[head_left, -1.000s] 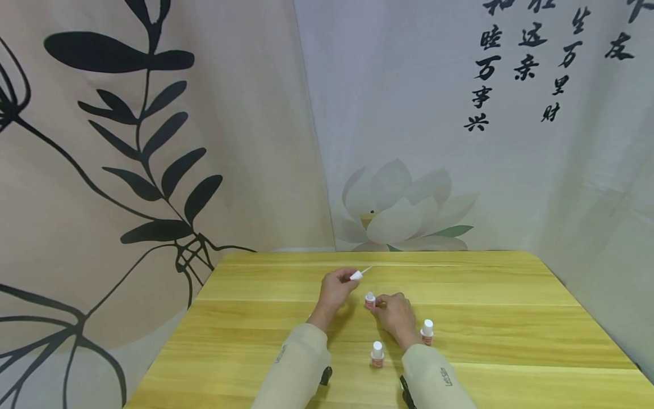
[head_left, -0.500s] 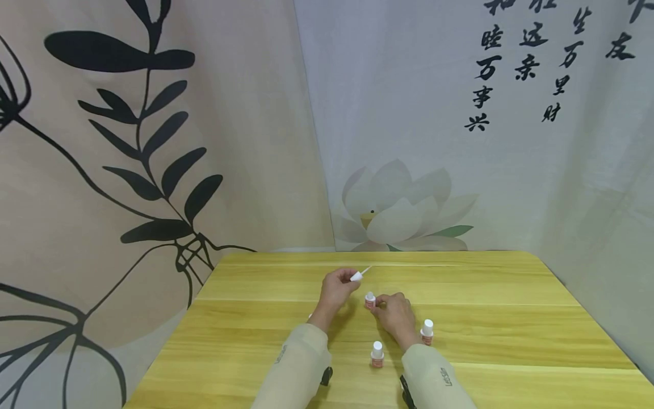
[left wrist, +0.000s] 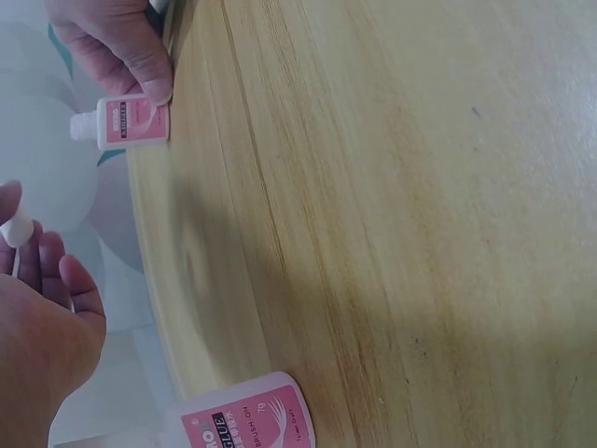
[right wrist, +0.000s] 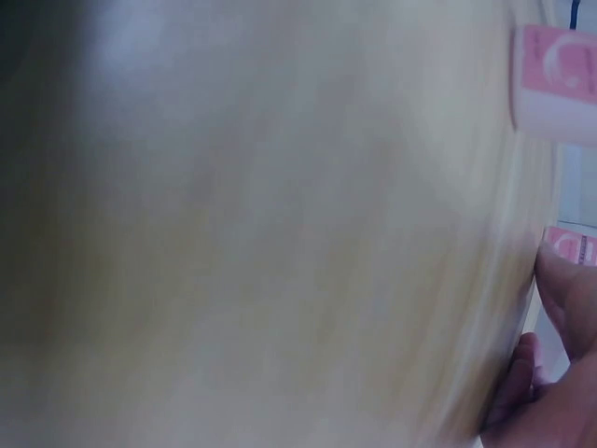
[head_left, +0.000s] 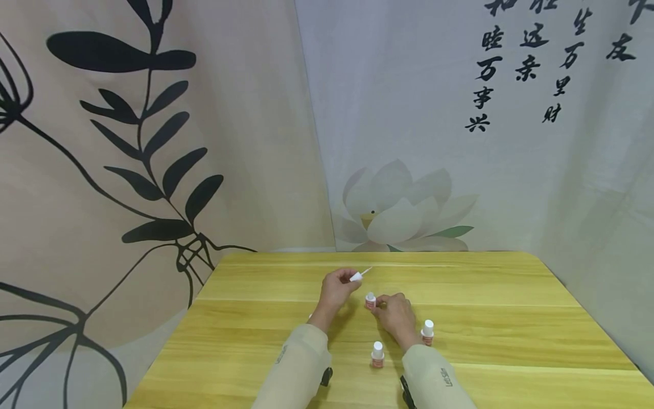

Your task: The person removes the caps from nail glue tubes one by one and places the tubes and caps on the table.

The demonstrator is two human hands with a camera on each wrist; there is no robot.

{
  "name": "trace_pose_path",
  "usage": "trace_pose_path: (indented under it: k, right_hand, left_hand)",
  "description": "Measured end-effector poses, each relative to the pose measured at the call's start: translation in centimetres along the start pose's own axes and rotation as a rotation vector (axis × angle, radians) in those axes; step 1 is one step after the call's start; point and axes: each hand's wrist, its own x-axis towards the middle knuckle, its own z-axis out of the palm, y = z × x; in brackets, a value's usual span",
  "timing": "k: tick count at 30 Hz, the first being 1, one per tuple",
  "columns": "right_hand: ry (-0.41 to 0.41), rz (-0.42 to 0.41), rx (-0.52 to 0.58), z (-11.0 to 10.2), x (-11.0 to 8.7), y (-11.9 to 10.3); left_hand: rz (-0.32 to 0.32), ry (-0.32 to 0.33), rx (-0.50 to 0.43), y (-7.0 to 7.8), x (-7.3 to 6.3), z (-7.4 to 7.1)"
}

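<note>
My left hand (head_left: 337, 289) pinches a white brush cap (head_left: 356, 276), its thin brush pointing up and to the right, over the far part of the table. Just right of and below it, my right hand (head_left: 395, 314) holds a small pink-labelled glue bottle (head_left: 370, 301) that stands upright on the tabletop with its neck uncapped. In the left wrist view, the thumb and fingers of that hand grip the low part of the bottle (left wrist: 135, 121), whose label faces the camera. The brush cap (left wrist: 17, 229) is partly hidden by the left fingers there.
Two capped glue bottles stand nearer the person: one between the forearms (head_left: 377, 355), another by the right wrist (head_left: 427, 332). A white bit of something (head_left: 310, 316) peeks out beside the left wrist. The wooden table (head_left: 511, 318) ends at a printed curtain (head_left: 265, 142).
</note>
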Motion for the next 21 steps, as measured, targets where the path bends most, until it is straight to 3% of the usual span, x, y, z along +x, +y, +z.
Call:
trace_pose_path:
  k: [12,21]
  right_hand:
    - [-0.017,0.025,0.008,0.14,0.01,0.00]
    - [-0.010,0.021,0.013,0.09,-0.06,-0.10]
  left_hand:
    - [-0.026,-0.011,-0.001,-0.19,0.03,0.11]
    - [-0.009,0.001,0.015,-0.08,-0.06,0.09]
